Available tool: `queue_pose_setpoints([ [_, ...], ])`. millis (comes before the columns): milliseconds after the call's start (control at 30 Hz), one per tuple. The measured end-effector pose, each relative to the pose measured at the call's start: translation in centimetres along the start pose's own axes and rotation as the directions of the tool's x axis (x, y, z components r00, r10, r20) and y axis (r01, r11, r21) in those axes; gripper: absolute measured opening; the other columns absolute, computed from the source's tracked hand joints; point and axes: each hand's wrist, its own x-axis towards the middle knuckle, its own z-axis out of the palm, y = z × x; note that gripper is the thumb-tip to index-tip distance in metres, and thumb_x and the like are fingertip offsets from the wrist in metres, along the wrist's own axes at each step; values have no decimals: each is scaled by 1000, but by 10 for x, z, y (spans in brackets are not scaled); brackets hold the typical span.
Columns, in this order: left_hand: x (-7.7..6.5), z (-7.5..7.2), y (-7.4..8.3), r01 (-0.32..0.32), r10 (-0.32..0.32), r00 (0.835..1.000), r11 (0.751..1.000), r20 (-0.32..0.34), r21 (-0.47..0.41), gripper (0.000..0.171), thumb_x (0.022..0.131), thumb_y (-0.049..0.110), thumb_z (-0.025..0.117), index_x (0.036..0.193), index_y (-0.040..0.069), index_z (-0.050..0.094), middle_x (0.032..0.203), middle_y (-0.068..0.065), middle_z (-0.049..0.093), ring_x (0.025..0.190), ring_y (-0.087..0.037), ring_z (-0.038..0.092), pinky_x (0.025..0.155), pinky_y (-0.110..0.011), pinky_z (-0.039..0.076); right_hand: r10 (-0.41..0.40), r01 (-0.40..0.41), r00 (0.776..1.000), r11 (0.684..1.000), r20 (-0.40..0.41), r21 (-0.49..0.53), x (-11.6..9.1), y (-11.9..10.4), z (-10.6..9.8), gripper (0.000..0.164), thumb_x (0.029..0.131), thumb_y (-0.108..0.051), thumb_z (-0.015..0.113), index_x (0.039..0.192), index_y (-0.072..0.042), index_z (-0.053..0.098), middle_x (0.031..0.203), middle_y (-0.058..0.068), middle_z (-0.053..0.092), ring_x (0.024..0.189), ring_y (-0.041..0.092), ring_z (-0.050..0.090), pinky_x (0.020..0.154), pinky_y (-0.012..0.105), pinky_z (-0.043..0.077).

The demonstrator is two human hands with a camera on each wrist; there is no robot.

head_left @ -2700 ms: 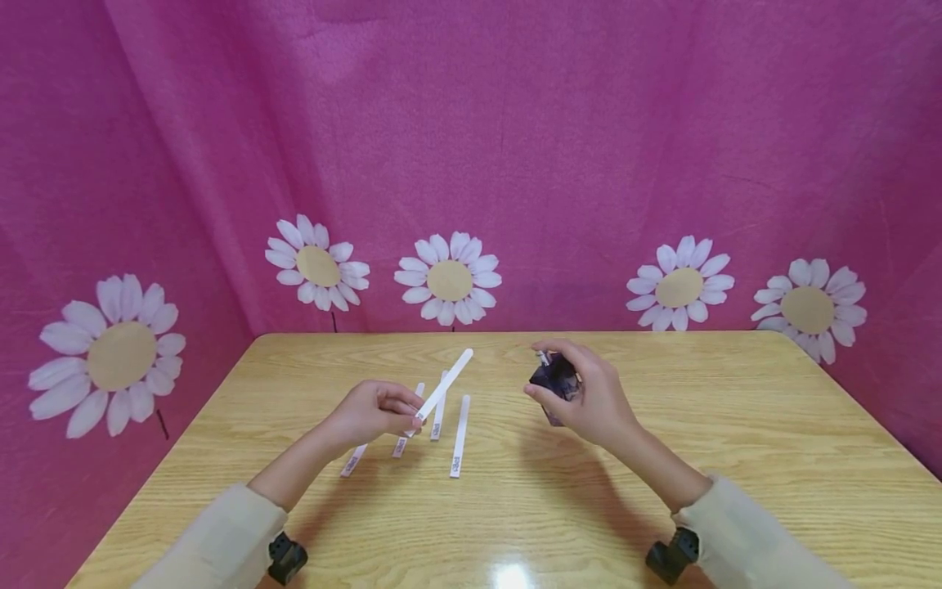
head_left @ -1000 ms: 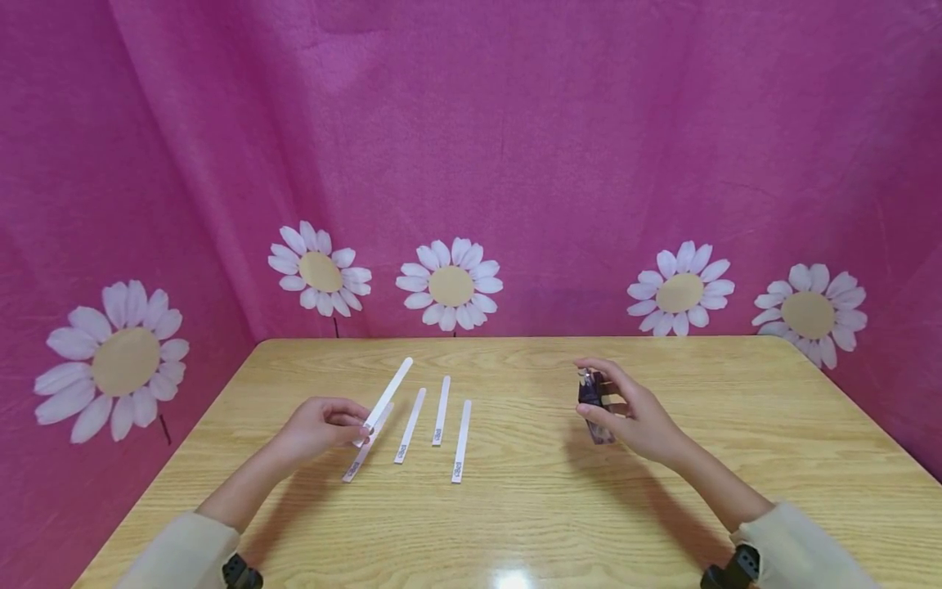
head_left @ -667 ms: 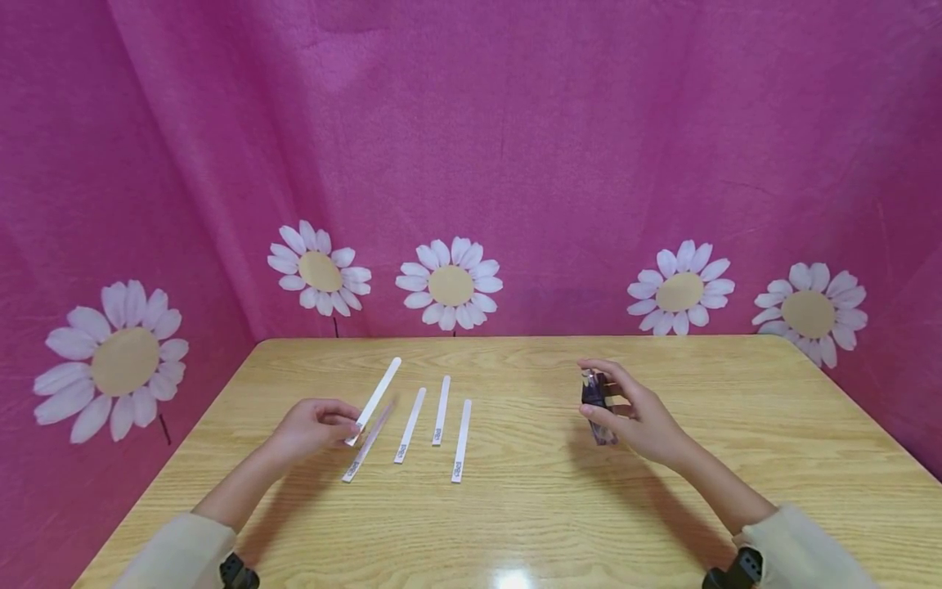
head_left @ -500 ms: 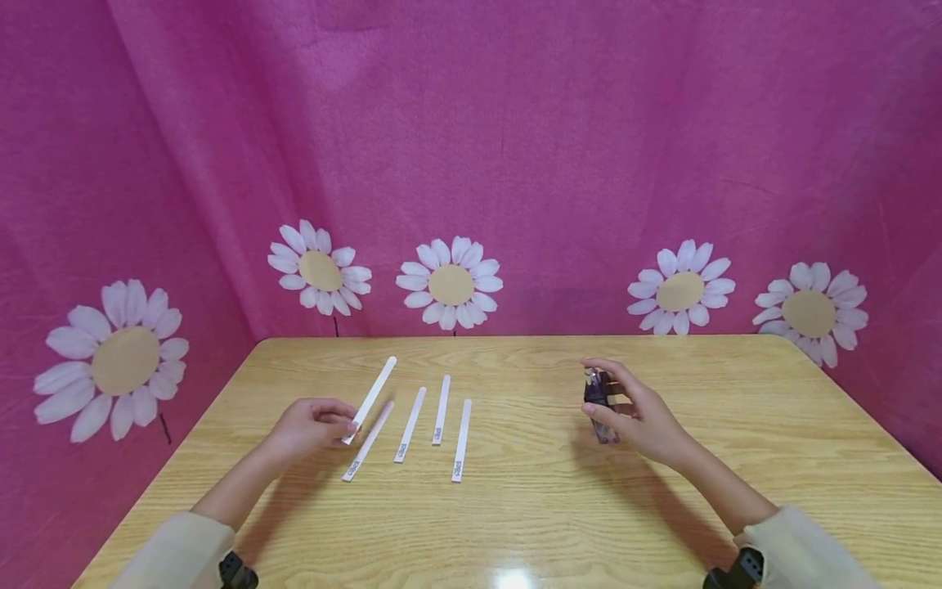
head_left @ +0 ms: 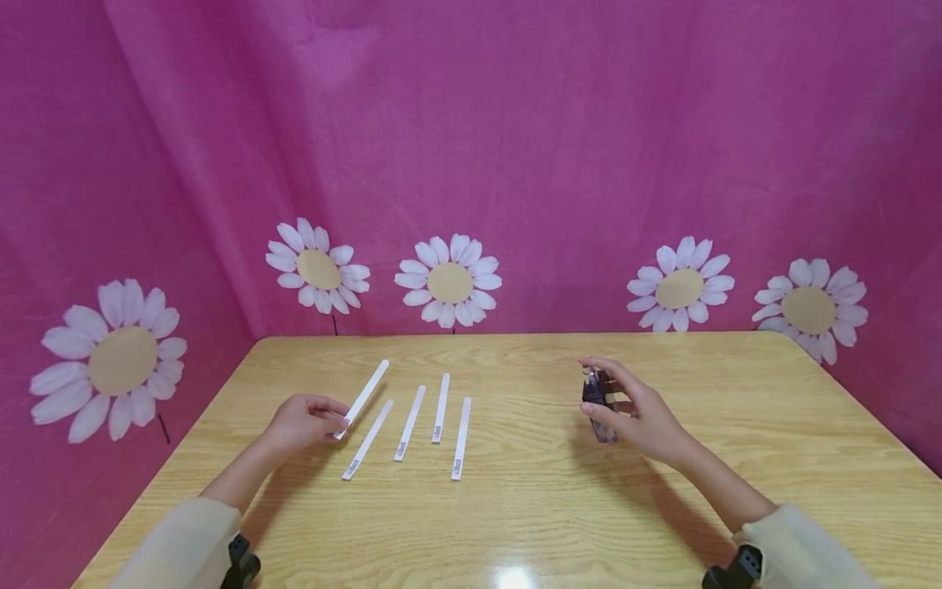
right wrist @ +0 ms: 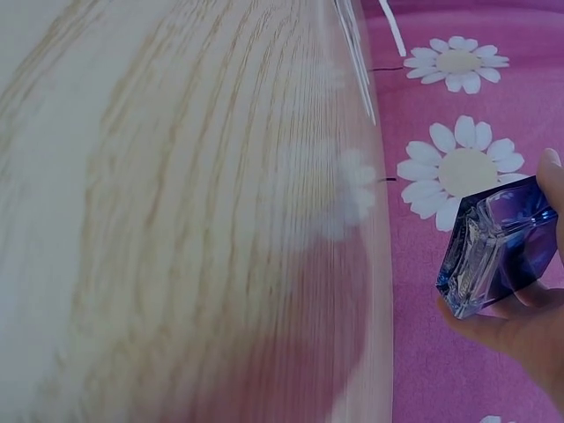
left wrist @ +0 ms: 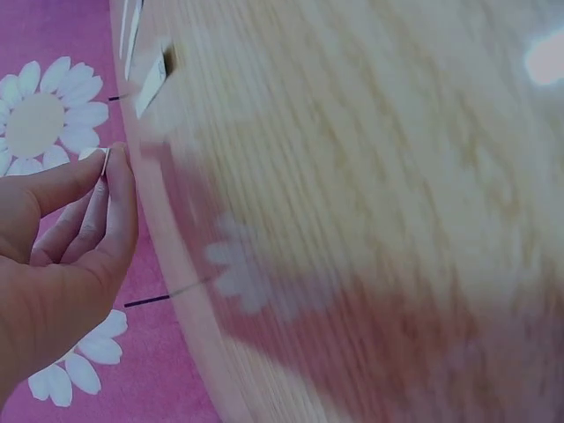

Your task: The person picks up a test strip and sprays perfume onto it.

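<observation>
Between thumb and fingers, my left hand (head_left: 300,424) pinches the lower end of a white paper test strip (head_left: 365,394), which slants up and away from me above the table. In the left wrist view only a thin edge of that strip (left wrist: 107,162) shows at the fingertips. Several more white strips lie spread on the table, the nearest one (head_left: 368,440) just right of my left hand. My right hand (head_left: 648,421) grips a dark purple-blue perfume bottle (head_left: 596,394), index finger over its top and thumb at its side. The bottle's thick clear glass base (right wrist: 473,260) faces the right wrist camera.
The wooden table (head_left: 530,491) carries the other strips left of centre, among them the rightmost strip (head_left: 461,439), with printed marks on their near ends. A pink curtain (head_left: 515,164) with daisy prints closes off the back and sides.
My left hand has moved left with its strip, from above the lying strips to beside them. My right hand has moved to the right with the bottle, which has tilted.
</observation>
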Motion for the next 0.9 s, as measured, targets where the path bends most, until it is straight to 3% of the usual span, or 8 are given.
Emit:
queue_pose_setpoints([
  [233, 7, -5, -4, -12, 17, 999, 996, -51, 94, 26, 83, -2, 66, 105, -17, 63, 81, -17, 72, 65, -5, 62, 64, -25, 60, -14, 14, 1000, 1000, -11, -3, 1, -2, -3, 56, 89, -8, 66, 140, -11, 44, 135, 9, 50, 96, -2, 59, 74, 27, 59],
  [533, 9, -7, -12, 22, -14, 997, 995, -75, 100, 25, 83, -1, 66, 103, -16, 65, 79, -13, 71, 65, -5, 61, 63, -25, 59, 1, -1, 1000, 1000, -12, 4, 0, -2, -3, 56, 90, -9, 66, 140, -13, 44, 133, -14, 47, 98, -1, 60, 75, 28, 59],
  [667, 9, -8, -13, 15, -4, 996, 992, -84, 125, 24, 82, 0, 67, 101, -15, 65, 80, -15, 71, 65, -6, 61, 62, -24, 58, 8, -8, 1000, 1000, -8, 6, 0, -3, -2, 56, 89, -10, 67, 141, -12, 44, 133, -11, 47, 98, -1, 59, 76, 28, 58],
  [900, 6, -11, -15, -54, 94, 987, 957, -128, 286, 22, 81, 7, 71, 98, -7, 69, 88, -19, 73, 70, -2, 59, 61, -18, 50, 9, -9, 1000, 1000, -2, -8, -1, -4, -3, 56, 90, -10, 66, 141, -13, 44, 136, 3, 49, 99, -1, 59, 78, 27, 58],
])
